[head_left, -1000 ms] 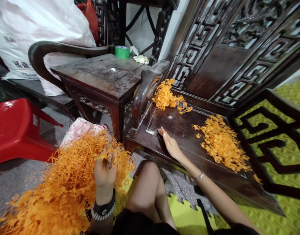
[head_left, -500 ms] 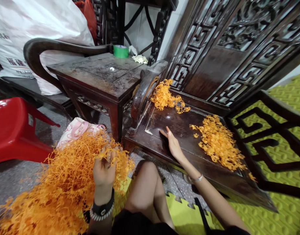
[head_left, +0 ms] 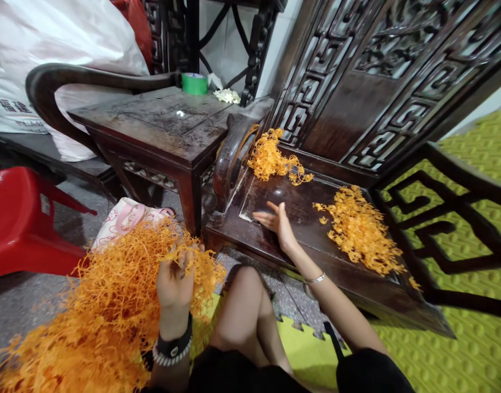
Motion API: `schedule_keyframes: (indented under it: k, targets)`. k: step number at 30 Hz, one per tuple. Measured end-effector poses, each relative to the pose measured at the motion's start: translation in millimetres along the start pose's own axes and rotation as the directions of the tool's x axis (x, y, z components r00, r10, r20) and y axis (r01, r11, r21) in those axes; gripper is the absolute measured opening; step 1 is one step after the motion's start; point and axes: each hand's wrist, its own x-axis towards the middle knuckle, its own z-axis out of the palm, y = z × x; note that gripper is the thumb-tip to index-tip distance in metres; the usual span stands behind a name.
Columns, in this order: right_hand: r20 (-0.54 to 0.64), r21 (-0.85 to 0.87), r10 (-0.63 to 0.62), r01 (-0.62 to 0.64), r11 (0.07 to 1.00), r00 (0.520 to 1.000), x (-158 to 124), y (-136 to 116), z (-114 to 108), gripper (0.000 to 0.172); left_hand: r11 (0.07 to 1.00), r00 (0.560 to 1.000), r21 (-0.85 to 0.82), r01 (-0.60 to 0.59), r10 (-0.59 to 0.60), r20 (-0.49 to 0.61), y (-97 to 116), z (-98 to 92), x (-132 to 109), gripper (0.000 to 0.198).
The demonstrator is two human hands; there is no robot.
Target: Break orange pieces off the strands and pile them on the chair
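Observation:
My left hand (head_left: 176,280) is closed on a bunch of orange plastic strands, lifted from the big tangled orange pile (head_left: 95,316) on the floor at my left. My right hand (head_left: 277,222) hovers with fingers spread over the dark wooden chair seat (head_left: 291,218), holding nothing. Two smaller orange heaps lie on that seat: one (head_left: 361,232) to the right of my right hand, another (head_left: 270,157) in the back left corner by the armrest.
A dark wooden side table (head_left: 168,128) with a green tape roll (head_left: 194,83) stands left of the chair. A red plastic stool (head_left: 17,218), a pink bag (head_left: 125,218) and a large white sack (head_left: 49,43) are at the left. Green foam mats (head_left: 471,349) cover the floor.
My right hand has lifted slightly off the seat and turned leftward, fingers spreading. My left hand stays closed on the strands. The view has shifted a little to the right.

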Motion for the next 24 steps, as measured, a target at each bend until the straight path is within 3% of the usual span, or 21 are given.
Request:
schedule_keyframes:
  k: [4, 7, 12, 17, 24]
  targets:
    - [-0.075, 0.056, 0.036, -0.032, 0.998, 0.997, -8.8, 0.4, -35.5, 0.079, 0.999, 1.000, 0.037, -0.021, 0.021, 0.012, -0.1, -5.6, 1.1, 0.034]
    - [-0.059, 0.000, 0.062, -0.062, 0.998, 0.996, -18.5, 3.4, -43.4, 0.081, 1.000, 1.000, 0.024, -0.002, 0.002, 0.006, -1.7, -6.8, 2.6, 0.033]
    - [-0.031, -0.007, -0.012, 0.011, 1.000, 0.999, -20.6, 9.7, -22.0, 0.090, 0.999, 0.998, -0.027, 0.036, -0.037, -0.049, -6.1, -3.2, 2.5, 0.030]
    - [-0.021, 0.006, -0.063, 0.063, 0.998, 0.998, -14.4, 14.6, -1.7, 0.079, 0.999, 0.994, -0.025, 0.030, -0.033, -0.107, -9.4, -3.6, -0.2, 0.022]
    - [-0.075, 0.124, -0.087, 0.096, 0.988, 0.993, -7.8, 14.6, 16.6, 0.073, 0.999, 0.993, 0.007, 0.042, -0.041, -0.112, -12.0, -2.3, -1.9, 0.027]
